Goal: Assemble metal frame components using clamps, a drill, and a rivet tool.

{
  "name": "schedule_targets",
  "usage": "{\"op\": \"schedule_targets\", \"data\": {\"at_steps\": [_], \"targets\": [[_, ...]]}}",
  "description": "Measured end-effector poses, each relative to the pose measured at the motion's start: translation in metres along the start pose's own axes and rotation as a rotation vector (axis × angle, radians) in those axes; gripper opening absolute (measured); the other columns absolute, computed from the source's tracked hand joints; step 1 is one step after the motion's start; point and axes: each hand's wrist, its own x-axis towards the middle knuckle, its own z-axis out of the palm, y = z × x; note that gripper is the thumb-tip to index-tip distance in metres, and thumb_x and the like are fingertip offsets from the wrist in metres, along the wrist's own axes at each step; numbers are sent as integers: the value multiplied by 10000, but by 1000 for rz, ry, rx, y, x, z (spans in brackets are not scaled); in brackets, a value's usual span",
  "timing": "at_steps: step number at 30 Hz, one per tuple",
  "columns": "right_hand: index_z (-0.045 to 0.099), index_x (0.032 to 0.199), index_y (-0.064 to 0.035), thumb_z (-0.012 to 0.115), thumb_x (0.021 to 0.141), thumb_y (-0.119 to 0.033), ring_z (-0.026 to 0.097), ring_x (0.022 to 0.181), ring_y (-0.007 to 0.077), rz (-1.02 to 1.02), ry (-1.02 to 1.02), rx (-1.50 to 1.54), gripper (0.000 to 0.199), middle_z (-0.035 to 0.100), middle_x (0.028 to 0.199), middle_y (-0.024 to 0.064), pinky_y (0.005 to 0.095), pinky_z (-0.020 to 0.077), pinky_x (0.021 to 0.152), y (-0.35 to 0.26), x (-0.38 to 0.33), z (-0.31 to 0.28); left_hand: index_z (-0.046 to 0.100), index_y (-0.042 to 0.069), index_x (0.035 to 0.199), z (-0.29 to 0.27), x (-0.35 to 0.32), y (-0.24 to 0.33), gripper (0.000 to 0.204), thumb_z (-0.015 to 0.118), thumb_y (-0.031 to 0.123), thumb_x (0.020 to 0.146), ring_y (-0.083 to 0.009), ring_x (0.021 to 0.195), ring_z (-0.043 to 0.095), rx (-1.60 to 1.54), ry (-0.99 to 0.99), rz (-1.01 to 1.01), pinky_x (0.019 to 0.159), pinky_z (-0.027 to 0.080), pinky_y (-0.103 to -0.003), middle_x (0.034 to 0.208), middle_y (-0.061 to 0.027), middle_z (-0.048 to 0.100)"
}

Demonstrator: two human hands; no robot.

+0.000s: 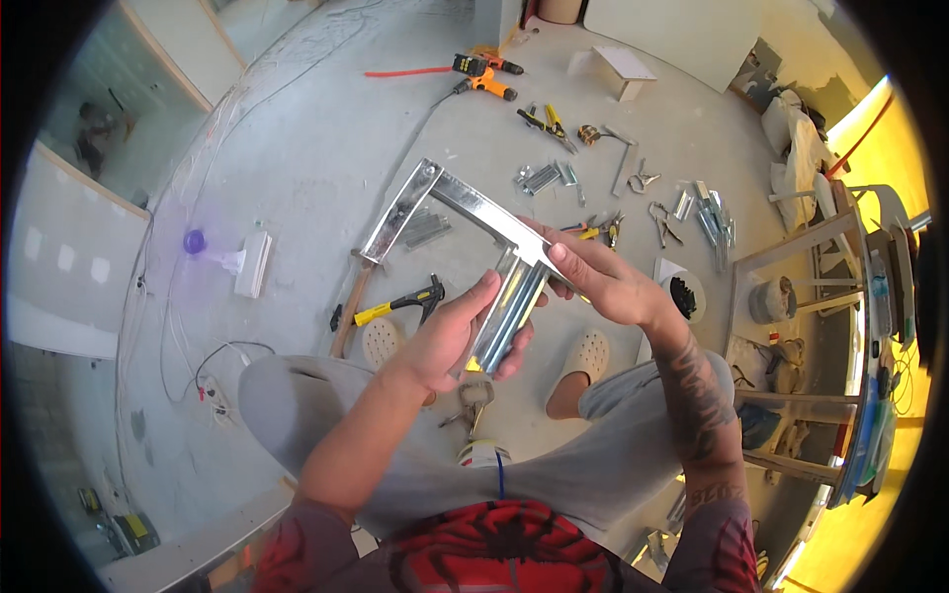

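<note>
Both hands hold a shiny bent metal channel [484,208] shaped like a squared hook, raised above the floor between my knees. My left hand [460,331] wraps around its nearest straight leg, thumb along one side and fingertips showing on the other. At the corner, my right hand [611,282] closes on the metal, thumb on top and fingers partly hidden behind. From there the channel runs up and left to a second corner, then turns back down toward a wooden-handled tool [351,311] on the floor. A yellow-and-black hammer [376,312] lies beside that tool.
Beyond my hands lie metal pieces [542,179], pliers [554,127], a tape measure [590,134] and an orange drill [489,87]. A locking clamp [474,400] rests between my feet. A wooden shelf rack [801,395] stands at right; cables [173,326] run along the left.
</note>
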Motion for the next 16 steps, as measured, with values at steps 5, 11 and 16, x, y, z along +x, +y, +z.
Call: {"op": "schedule_targets", "data": {"at_steps": [5,11,16], "targets": [[320,1491,-53,322,1029,-498,486,882,162,5,72,-145,641,546,1004,64,287,422,809,1,5,10,518,23,1216,-4,0,2,612,305,557,1009,-118,539,510,363,201,57,504,414,-265,751,-41,567],[332,1473,-43,291,1042,-449,490,1281,339,88,115,-275,593,529,1350,226,374,367,1059,-9,2,13,554,24,1124,-7,0,1,555,341,526,1016,-66,554,449,806,406,197,503,370,-232,692,8,497],[351,1475,-56,300,1031,-500,500,805,199,41,192,-337,630,613,1057,120,327,453,834,-3,5,16,557,28,1147,-16,5,0,515,411,501,1005,-86,603,471,917,441,283,538,396,-248,697,0,494]]}}
